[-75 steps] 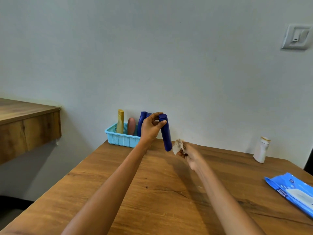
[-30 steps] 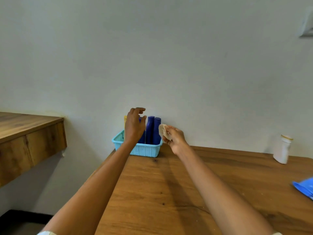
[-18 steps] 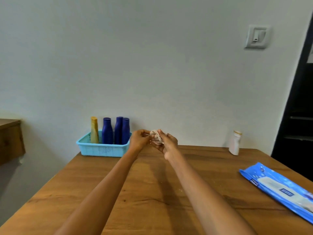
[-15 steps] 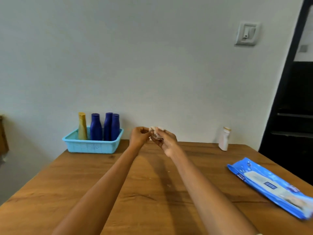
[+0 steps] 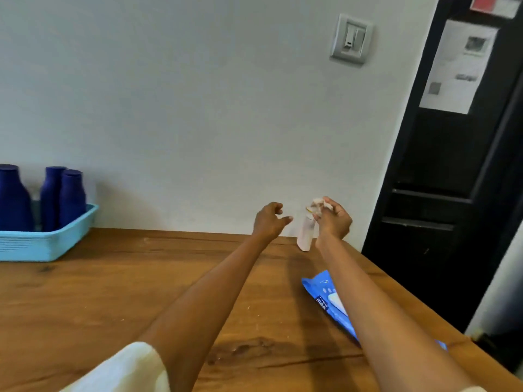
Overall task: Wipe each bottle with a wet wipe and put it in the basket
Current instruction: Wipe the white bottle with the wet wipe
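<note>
Both arms reach out over the wooden tabletop (image 5: 119,292) toward the wall, hands up near the centre-right of the frame. The left hand (image 5: 268,220) holds nothing: fingers loosely curled, thumb and forefinger apart, hovering just left of the white bottle (image 5: 305,233). The right hand (image 5: 334,219) pinches a crumpled wet wipe (image 5: 316,205) betw. its fingertips, the wad sitting right at the top of that bottle; can't tell if wipe and cap actually touch, as the hand covers part of the bottle's right side. The bottle stands upright at the back edge of the tabletop, close to the wall, pale body w/ what looks like a yellowish band near the top, somewhat blurred. Far left of the frame, the light blue basket (image 5: 51,239) sits on the tabletop against the wall, well apart from the hands. In it stand dark blue bottles (image 5: 63,196), upright, three visible, the leftmost cut off by the frame edge. Lower right of centre, a blue wipes pack (image 5: 325,295) lies flat on the tabletop, partly hidden under the right forearm. A cream sleeve (image 5: 124,369) shows at the bottom edge on the left arm. On the wall, upper right, a grey switch plate (image 5: 351,38); beside it at the right edge a black door or cabinet (image 5: 441,171) w/ a printed sheet (image 5: 455,66) stuck on, text too blurred to read.
</note>
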`<move>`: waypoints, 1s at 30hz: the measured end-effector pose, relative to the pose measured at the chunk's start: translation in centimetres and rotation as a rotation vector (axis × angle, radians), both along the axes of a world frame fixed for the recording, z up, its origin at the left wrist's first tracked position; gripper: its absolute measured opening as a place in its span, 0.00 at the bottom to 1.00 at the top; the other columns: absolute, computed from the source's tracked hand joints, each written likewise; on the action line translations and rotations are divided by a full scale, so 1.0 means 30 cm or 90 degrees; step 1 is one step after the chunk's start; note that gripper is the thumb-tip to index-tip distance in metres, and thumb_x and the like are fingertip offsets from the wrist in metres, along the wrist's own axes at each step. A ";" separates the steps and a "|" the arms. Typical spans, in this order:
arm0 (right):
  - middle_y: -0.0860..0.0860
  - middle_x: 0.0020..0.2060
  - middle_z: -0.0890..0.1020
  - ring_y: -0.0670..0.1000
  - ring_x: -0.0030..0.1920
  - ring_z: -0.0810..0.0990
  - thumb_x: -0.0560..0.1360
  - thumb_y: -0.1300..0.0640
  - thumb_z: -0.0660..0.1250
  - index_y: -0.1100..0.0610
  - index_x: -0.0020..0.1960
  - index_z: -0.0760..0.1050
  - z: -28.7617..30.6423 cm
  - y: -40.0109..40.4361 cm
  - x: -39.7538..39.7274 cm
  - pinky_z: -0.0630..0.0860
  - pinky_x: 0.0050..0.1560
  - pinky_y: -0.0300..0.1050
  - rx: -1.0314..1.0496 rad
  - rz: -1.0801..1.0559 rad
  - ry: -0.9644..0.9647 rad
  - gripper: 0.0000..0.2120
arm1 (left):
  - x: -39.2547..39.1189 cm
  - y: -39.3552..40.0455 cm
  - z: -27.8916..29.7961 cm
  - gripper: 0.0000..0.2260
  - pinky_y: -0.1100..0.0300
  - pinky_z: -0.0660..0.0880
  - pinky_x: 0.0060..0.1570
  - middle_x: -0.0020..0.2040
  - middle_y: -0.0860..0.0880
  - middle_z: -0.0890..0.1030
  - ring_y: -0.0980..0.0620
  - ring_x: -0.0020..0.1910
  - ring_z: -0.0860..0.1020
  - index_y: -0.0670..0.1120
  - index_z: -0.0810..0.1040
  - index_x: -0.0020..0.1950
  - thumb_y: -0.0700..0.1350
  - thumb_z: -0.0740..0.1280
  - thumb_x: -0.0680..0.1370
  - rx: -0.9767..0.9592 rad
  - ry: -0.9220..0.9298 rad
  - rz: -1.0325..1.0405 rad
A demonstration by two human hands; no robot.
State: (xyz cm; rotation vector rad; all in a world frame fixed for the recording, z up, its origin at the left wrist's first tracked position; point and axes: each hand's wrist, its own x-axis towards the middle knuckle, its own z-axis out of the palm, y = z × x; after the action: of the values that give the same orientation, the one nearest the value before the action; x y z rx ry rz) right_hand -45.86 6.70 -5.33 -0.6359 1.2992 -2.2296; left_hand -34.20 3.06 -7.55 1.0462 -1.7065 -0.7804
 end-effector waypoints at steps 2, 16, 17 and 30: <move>0.52 0.45 0.81 0.49 0.43 0.81 0.74 0.69 0.66 0.60 0.53 0.79 -0.021 -0.034 -0.096 0.79 0.39 0.35 0.036 -0.004 -0.012 0.10 | -0.094 -0.049 0.001 0.26 0.56 0.70 0.60 0.65 0.42 0.74 0.46 0.63 0.73 0.40 0.67 0.70 0.46 0.70 0.75 -0.002 -0.037 -0.020; 0.57 0.43 0.79 0.53 0.41 0.77 0.74 0.71 0.63 0.61 0.57 0.76 -0.058 -0.169 -0.226 0.78 0.44 0.48 0.111 0.151 -0.084 0.13 | -0.293 -0.255 -0.072 0.28 0.52 0.71 0.60 0.64 0.42 0.73 0.45 0.62 0.72 0.40 0.65 0.67 0.42 0.74 0.72 0.116 -0.037 -0.173; 0.57 0.47 0.81 0.52 0.40 0.78 0.75 0.70 0.62 0.61 0.58 0.76 -0.067 -0.173 -0.218 0.78 0.42 0.47 0.102 0.139 -0.084 0.13 | -0.288 -0.249 -0.083 0.27 0.53 0.72 0.59 0.63 0.43 0.74 0.47 0.60 0.73 0.41 0.67 0.66 0.43 0.75 0.70 0.101 -0.009 -0.167; 0.58 0.38 0.82 0.52 0.36 0.78 0.71 0.73 0.60 0.59 0.42 0.77 0.144 0.048 0.167 0.76 0.34 0.37 -0.087 0.186 -0.087 0.13 | 0.195 0.017 0.098 0.17 0.55 0.77 0.55 0.56 0.45 0.80 0.46 0.54 0.79 0.53 0.70 0.62 0.45 0.67 0.75 0.072 0.259 -0.313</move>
State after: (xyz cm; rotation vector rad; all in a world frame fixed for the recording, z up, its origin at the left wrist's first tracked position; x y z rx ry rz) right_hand -40.84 8.13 -1.00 -0.6633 0.9285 -2.0913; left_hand -28.37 3.57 -4.60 0.4850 -1.5852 -1.3174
